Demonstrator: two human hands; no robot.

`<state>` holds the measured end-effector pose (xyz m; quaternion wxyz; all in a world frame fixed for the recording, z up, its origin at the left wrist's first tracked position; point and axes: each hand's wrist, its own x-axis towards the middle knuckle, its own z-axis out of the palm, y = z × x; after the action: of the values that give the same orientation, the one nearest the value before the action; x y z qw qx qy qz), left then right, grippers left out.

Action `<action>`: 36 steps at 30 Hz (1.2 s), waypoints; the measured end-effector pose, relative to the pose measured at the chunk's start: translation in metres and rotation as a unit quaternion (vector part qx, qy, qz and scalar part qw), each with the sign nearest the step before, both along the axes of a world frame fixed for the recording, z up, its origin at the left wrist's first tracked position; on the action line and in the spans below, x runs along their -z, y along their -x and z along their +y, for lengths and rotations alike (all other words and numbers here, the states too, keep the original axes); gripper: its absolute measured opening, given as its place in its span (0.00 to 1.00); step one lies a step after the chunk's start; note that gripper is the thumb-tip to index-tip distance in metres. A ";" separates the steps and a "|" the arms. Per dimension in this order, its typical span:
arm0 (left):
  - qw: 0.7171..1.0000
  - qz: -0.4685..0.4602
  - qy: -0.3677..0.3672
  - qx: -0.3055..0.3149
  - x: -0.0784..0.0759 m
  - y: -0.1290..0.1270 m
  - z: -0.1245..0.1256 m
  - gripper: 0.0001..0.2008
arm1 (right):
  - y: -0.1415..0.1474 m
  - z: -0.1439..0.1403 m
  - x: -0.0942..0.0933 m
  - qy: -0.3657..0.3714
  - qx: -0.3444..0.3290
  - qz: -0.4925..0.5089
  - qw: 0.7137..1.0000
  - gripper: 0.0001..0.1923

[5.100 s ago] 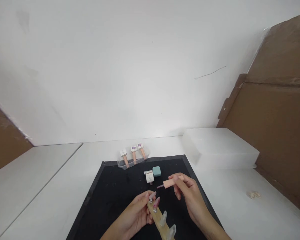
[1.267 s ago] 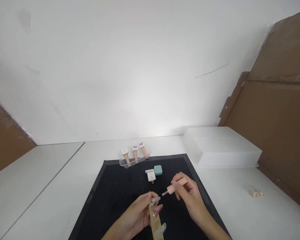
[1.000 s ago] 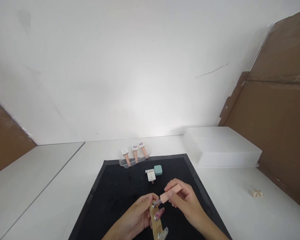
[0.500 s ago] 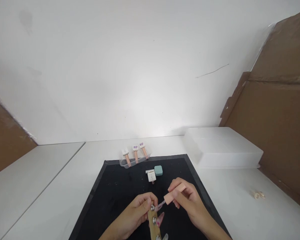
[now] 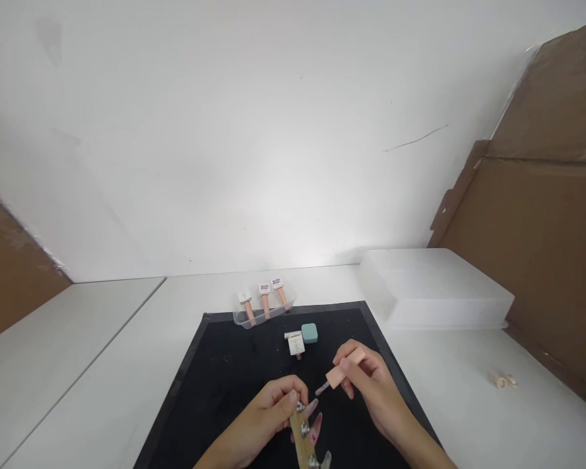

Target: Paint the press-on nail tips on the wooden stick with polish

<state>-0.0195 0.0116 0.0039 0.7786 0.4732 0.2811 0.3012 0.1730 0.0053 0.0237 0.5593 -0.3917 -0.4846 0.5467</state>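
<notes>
My left hand grips the top end of a wooden nail tip stand, a strip with metal knobs along it. Several false nails stick out from its right side, tinted pink or clear. Between thumb and fingers of my right hand is a nail polish brush with a peach handle. Its bristle end points down and left, just above the topmost false nail and apart from it. Ahead of my hands stands a white-capped polish bottle, beside a mint-green square case.
At the back, a clear tray holds three polish bottles with peach bodies. A black mat lies beneath my hands. A white box sits at the back right, with small beige rings in front. Cardboard walls the right side.
My right hand has lifted the brush up and to the right, off the topmost false nail. The stand has tilted slightly in my left hand.
</notes>
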 end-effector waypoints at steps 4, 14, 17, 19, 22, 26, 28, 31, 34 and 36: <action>1.000 0.010 -0.002 0.008 -0.002 -0.001 -0.001 0.17 | 0.002 -0.005 -0.005 0.007 -0.073 -0.025 0.997 0.14; 1.000 0.007 -0.006 0.004 0.004 0.001 0.000 0.17 | 0.004 0.004 0.000 0.045 0.053 0.005 0.998 0.15; 1.000 0.018 -0.010 0.004 0.003 0.000 0.000 0.18 | 0.004 0.002 -0.002 0.050 0.014 0.021 0.998 0.17; 1.000 0.026 -0.011 0.002 0.002 0.000 0.000 0.18 | 0.005 -0.001 -0.003 0.049 -0.018 0.018 0.998 0.17; 0.999 0.033 -0.010 0.005 -0.001 -0.002 0.000 0.19 | 0.006 -0.001 -0.001 0.044 -0.050 0.001 0.998 0.18; 0.999 0.040 -0.012 0.001 -0.002 -0.002 0.000 0.20 | 0.006 0.002 0.002 0.057 -0.030 -0.034 0.997 0.17; 0.999 0.042 -0.009 -0.002 0.000 -0.002 0.000 0.20 | 0.006 0.005 0.002 0.071 0.000 -0.040 0.997 0.18; 1.000 0.021 -0.001 -0.002 0.004 -0.001 -0.001 0.19 | 0.005 0.006 0.000 0.075 0.036 -0.021 0.996 0.18; 1.000 -0.021 0.008 0.003 0.003 -0.002 -0.001 0.15 | 0.004 0.004 -0.002 0.067 0.030 0.018 0.997 0.17; 0.999 -0.036 0.020 0.004 -0.001 -0.003 -0.002 0.14 | 0.003 0.002 -0.002 0.054 0.002 0.035 0.998 0.17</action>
<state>-0.0169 0.0095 0.0051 0.7989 0.4471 0.2570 0.3093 0.1697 0.0068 0.0262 0.5554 -0.4028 -0.4337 0.5841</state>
